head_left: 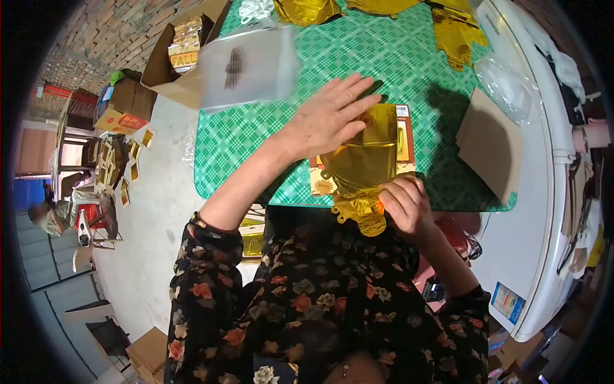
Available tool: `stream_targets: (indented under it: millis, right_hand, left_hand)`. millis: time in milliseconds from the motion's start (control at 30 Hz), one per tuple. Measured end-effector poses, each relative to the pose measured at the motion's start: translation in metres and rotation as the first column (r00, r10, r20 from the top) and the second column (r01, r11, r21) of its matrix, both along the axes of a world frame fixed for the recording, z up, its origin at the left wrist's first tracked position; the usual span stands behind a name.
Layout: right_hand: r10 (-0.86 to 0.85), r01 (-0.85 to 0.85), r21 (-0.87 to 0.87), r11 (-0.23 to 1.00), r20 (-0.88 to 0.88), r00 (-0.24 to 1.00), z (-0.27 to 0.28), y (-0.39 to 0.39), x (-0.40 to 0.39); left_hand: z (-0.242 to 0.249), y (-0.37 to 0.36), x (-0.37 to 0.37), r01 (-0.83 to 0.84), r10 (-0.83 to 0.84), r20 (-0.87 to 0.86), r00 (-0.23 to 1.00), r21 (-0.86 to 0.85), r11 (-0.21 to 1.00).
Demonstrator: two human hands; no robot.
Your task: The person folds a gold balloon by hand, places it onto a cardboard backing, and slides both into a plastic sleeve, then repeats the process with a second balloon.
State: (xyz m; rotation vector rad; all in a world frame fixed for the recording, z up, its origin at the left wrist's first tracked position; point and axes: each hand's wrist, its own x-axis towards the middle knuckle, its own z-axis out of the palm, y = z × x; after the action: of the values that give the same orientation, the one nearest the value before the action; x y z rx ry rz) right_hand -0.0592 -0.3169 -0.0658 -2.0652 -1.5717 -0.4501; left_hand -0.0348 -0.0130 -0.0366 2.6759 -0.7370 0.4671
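A flat, shiny gold foil balloon [363, 168] with small tabs along its edge lies on a printed card [403, 168] at the table's front edge. Its crumpled lower end hangs over that edge. My left hand [332, 116] rests on the balloon's upper left part, fingers stretched out and lying flat. At the lower end, my right hand [408, 206] has its fingers closed on the foil. Much of the card is hidden beneath the balloon and my left hand.
The table has a green checked cover [256, 153]. Clear plastic bags [249, 67] lie back left, near an open carton [167, 80]. More gold foil [457, 35] lies at the far edge. Brown card sheets [491, 146] are at right, beside a white appliance [537, 192]. Someone sits far left.
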Motion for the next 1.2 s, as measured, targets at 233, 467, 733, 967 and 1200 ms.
stream_targets:
  millis: [233, 467, 733, 967, 1200]
  right_hand:
    - [-0.056, 0.057, 0.035, 0.998, -0.014, 0.998, -0.007, 0.001, -0.001]
    - [-0.037, 0.041, 0.043, 0.998, -0.087, 0.996, -0.006, 0.001, 0.002]
    - [-0.314, 0.282, -0.226, 0.932, -0.121, 0.942, 0.026, -0.024, 0.020]
    - [-0.344, 0.294, -0.374, 0.880, -0.074, 0.936, 0.016, -0.024, 0.018]
    - [-0.378, 0.313, -0.423, 0.850, -0.077, 0.923, 0.021, -0.021, 0.016]
  left_hand:
    - [-0.024, -0.026, 0.000, 0.008, 0.003, -0.086, 0.996, 0.129, 0.992]
    - [-0.023, -0.027, -0.001, -0.002, 0.019, -0.116, 0.993, 0.151, 0.989]
    - [-0.022, -0.027, 0.000, 0.006, 0.009, -0.122, 0.993, 0.117, 0.993]
    - [-0.024, -0.028, 0.000, -0.001, 0.014, -0.100, 0.995, 0.128, 0.992]
    - [-0.027, -0.034, -0.002, -0.043, 0.057, -0.108, 0.992, 0.127, 0.991]
